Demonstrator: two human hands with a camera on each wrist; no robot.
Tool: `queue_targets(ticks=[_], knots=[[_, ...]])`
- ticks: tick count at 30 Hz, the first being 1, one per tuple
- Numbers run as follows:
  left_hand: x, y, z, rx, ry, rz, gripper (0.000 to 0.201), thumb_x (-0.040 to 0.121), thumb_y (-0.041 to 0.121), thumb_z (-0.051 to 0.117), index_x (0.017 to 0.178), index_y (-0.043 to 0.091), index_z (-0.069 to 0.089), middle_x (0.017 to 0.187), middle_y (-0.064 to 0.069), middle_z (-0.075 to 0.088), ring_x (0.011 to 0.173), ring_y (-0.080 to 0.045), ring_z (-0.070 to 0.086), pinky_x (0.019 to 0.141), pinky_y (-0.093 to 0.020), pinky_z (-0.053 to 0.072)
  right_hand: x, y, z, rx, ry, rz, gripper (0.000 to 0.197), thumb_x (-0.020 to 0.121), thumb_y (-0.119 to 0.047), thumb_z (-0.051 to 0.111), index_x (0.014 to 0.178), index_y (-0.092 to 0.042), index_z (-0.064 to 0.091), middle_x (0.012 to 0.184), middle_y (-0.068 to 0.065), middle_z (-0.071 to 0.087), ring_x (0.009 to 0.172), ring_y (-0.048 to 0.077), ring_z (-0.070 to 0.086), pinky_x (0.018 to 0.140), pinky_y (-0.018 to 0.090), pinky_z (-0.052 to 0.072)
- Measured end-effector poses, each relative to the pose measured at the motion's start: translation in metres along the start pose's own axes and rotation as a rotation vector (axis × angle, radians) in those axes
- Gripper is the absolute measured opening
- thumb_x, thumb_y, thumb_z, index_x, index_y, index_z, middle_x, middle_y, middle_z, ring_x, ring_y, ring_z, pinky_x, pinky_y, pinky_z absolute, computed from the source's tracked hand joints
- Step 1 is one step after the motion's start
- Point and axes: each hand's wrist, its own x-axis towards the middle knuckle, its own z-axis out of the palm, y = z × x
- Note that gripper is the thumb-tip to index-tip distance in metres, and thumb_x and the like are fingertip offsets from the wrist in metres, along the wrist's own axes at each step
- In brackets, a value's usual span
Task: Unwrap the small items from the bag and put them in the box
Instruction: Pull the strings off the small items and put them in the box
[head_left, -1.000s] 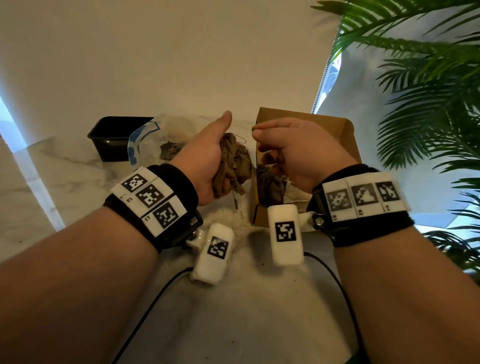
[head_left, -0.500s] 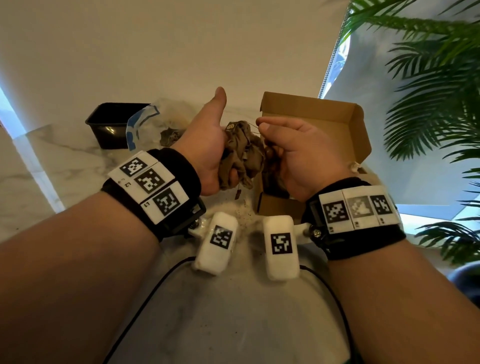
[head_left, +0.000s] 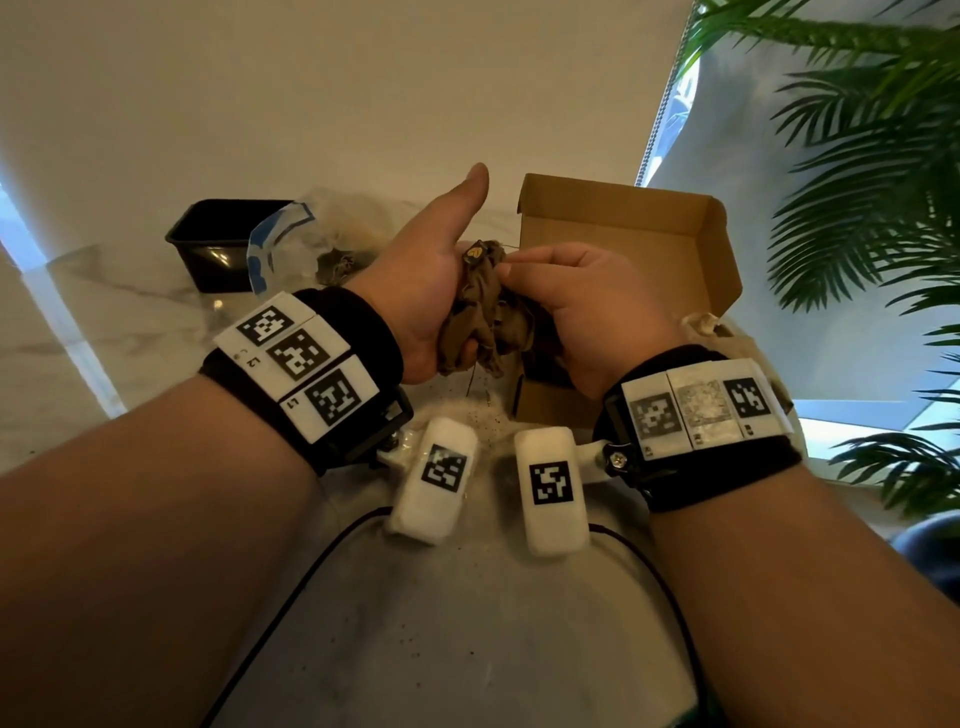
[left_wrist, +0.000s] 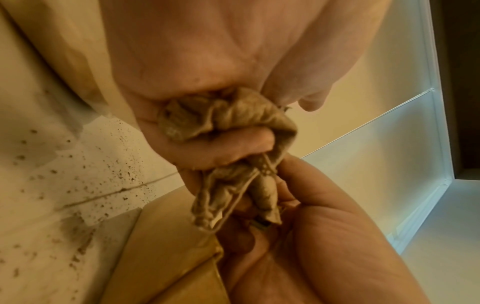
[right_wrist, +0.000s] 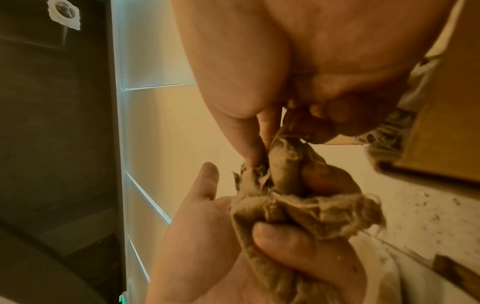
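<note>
A crumpled brown cloth bundle (head_left: 475, 317) is held between both hands above the marble table, just left of the open cardboard box (head_left: 628, 244). My left hand (head_left: 426, 301) grips the bundle in its curled fingers (left_wrist: 223, 148), thumb pointing up. My right hand (head_left: 582, 301) pinches the cloth's upper folds (right_wrist: 283, 164) between thumb and fingertips (right_wrist: 249, 144). A small yellow thing (head_left: 474, 253) peeks out at the bundle's top. The clear plastic bag (head_left: 306, 239) with a blue stripe lies behind my left hand, with more brown wraps inside.
A black plastic tray (head_left: 218, 244) stands at the back left beside the bag. Dark crumbs (head_left: 478, 410) speckle the table under the hands. Crumpled white paper (head_left: 701, 325) lies right of the box. Palm fronds (head_left: 872, 208) hang at the right. Black cables (head_left: 322, 551) trail near me.
My right hand has moved left from the box to the bundle and now pinches its top. Both hands hold it a little higher, and a small yellow thing now shows.
</note>
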Motion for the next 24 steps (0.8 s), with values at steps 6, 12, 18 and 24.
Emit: queue_targets(ticks=[6,12,18,24], knots=[[0.005,-0.005,-0.003,0.101,0.043,0.043,0.059,0.098,0.061,0.044,0.086,0.009,0.069,0.064,-0.01,0.064,0.044,-0.018,0.058,0.036,-0.015,0.038,0.0,-0.001,-0.001,0.086,-0.01,0.024,0.008,0.089,-0.011,0.07,0.097,-0.008,0.071,0.099,0.021,0.074,0.09,0.039,0.073,0.079,0.054,0.061],[0.012,-0.01,-0.009,0.252,0.112,0.053,0.025,0.098,0.042,0.056,0.095,0.018,0.065,0.065,-0.002,0.065,0.049,-0.013,0.057,0.039,-0.017,0.027,0.003,-0.003,-0.006,0.205,0.053,0.102,0.014,0.093,-0.02,0.066,0.102,-0.011,0.072,0.085,0.005,0.076,0.085,0.029,0.074,0.078,0.053,0.061],[0.016,-0.01,-0.013,0.231,0.145,0.063,0.027,0.1,0.039,0.056,0.106,0.016,0.067,0.082,-0.01,0.074,0.054,-0.015,0.061,0.036,-0.017,0.036,0.006,-0.003,-0.007,0.323,0.12,0.156,0.015,0.096,-0.025,0.055,0.093,-0.013,0.063,0.069,-0.002,0.064,0.065,0.016,0.056,0.06,0.028,0.044],[0.017,-0.009,-0.014,0.207,0.264,0.096,0.022,0.103,0.033,0.054,0.107,0.015,0.066,0.067,-0.006,0.069,0.048,-0.015,0.06,0.035,-0.018,0.035,0.003,-0.011,-0.011,0.515,0.198,0.113,0.015,0.1,-0.017,0.048,0.1,-0.007,0.06,0.069,0.004,0.069,0.06,0.015,0.065,0.054,0.026,0.05]])
